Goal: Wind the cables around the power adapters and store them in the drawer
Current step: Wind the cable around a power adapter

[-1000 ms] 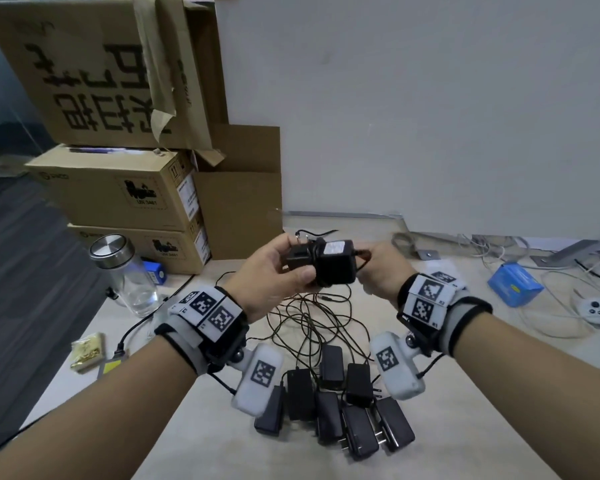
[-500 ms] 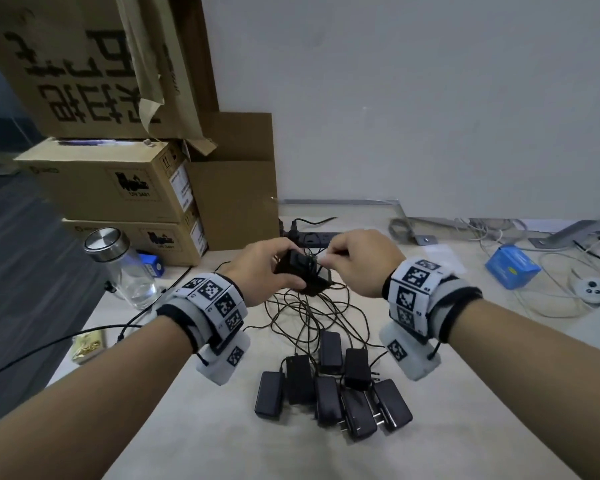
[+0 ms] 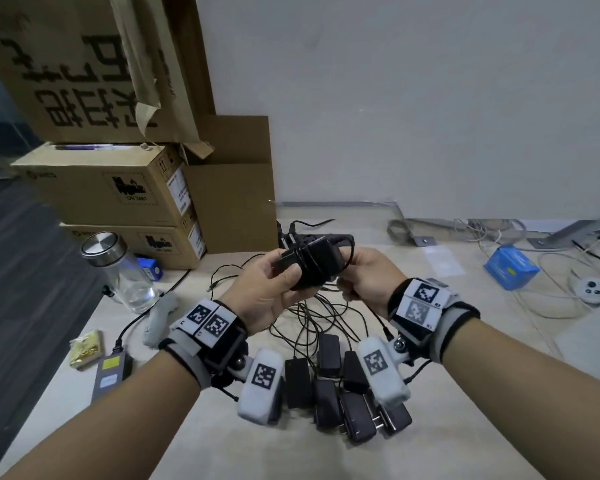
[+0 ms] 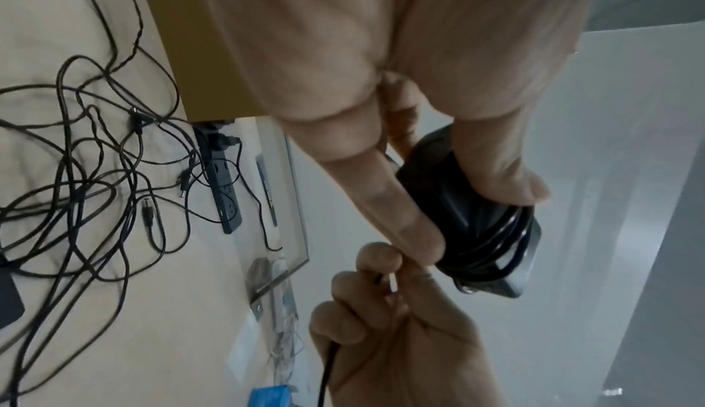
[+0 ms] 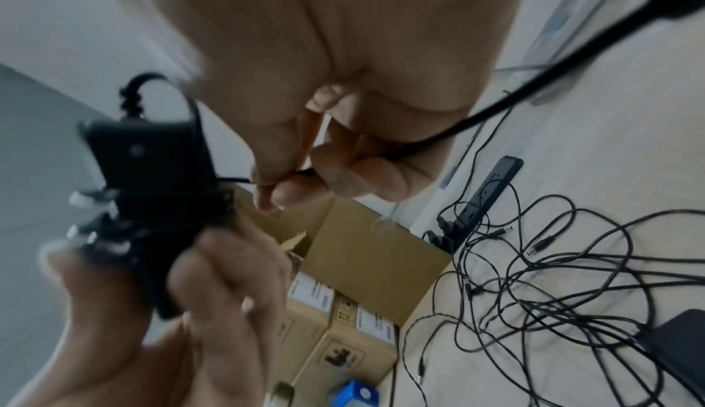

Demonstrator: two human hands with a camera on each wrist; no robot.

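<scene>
My left hand [image 3: 267, 289] grips a black power adapter [image 3: 314, 266] held above the table, with several turns of its thin black cable wound round the body [image 4: 492, 241]. Just right of it, my right hand [image 3: 368, 278] pinches the loose end of that cable [image 5: 301, 172] between thumb and fingers. The adapter's metal prongs [image 5: 82, 198] point away from me in the right wrist view. Several more black adapters [image 3: 329, 386] lie in a cluster on the table near my wrists, their cables [image 3: 312, 317] in a tangle behind them. No drawer is in view.
Stacked cardboard boxes [image 3: 111, 188] stand at the back left, with a glass jar [image 3: 122, 271] before them. A black power strip [image 4: 223, 190] lies by the wall. A blue pack [image 3: 510, 268] and a white controller [image 3: 591, 289] lie to the right. The table edge runs along the left.
Both hands have lifted the adapter back up from over the cable tangle and turned it. More cable turns now sit round its body.
</scene>
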